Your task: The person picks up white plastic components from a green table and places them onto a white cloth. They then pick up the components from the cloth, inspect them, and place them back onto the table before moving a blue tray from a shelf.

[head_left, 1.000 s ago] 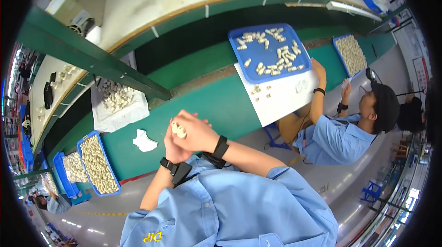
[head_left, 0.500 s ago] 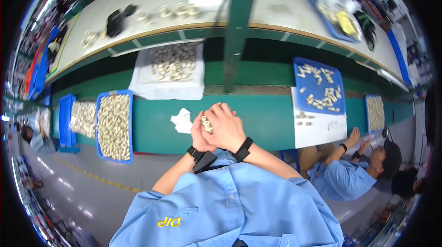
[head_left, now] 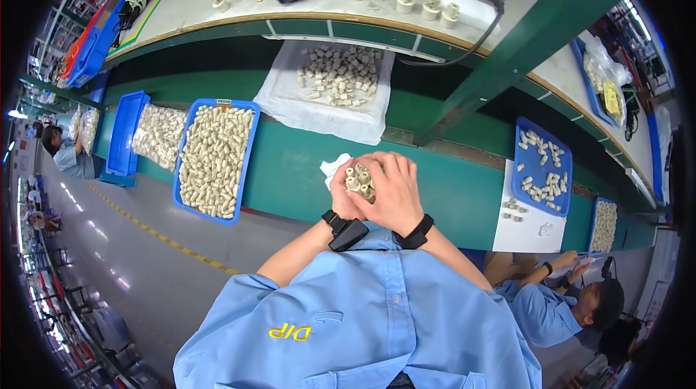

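Observation:
Cupped together over the green bench (head_left: 297,171), my two hands hold a cluster of small cream cylindrical parts (head_left: 360,181) with round openings at their ends. My left hand (head_left: 344,198) supports the cluster from the left, its fingers partly hidden. Curled over the right side of the same parts is my right hand (head_left: 397,193). A crumpled white tissue (head_left: 332,166) lies on the bench just beyond my left hand.
At left stand a blue tray (head_left: 255,144) heaped with similar parts, a clear bag of parts (head_left: 156,128) and an empty-looking blue bin (head_left: 125,144). A white sheet (head_left: 290,102) with parts lies ahead. Rightward are a green post (head_left: 500,63), a blue tray (head_left: 536,164) and a seated co-worker (head_left: 551,309).
My view has turned, so the bench now slants. My hands have parted slightly at the top, and more of the cream parts show between them.

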Action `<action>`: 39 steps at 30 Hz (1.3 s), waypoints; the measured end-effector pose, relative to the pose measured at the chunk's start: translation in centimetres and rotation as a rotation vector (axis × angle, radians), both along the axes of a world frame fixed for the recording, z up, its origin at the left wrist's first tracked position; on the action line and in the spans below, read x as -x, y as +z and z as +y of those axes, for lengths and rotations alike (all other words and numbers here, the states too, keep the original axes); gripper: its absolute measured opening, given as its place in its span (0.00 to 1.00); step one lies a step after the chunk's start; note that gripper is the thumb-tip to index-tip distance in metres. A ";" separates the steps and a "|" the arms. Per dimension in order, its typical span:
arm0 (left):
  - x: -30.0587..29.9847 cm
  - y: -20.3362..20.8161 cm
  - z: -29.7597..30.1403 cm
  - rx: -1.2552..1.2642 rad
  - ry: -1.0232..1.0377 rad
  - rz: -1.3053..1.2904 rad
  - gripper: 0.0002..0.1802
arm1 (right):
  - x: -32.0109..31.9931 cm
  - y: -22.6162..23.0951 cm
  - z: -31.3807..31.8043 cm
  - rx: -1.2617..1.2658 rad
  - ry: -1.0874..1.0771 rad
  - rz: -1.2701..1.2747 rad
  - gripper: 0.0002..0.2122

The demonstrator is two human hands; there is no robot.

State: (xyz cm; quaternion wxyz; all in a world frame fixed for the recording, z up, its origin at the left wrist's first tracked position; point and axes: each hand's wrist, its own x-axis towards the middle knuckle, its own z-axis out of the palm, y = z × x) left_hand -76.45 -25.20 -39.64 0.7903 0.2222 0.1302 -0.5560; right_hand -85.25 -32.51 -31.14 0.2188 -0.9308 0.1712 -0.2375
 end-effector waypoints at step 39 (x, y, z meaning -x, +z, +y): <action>-25.4 -13.6 -7.5 -0.191 -0.046 -0.235 0.17 | 36.6 -23.3 13.1 -0.996 -0.923 0.630 0.13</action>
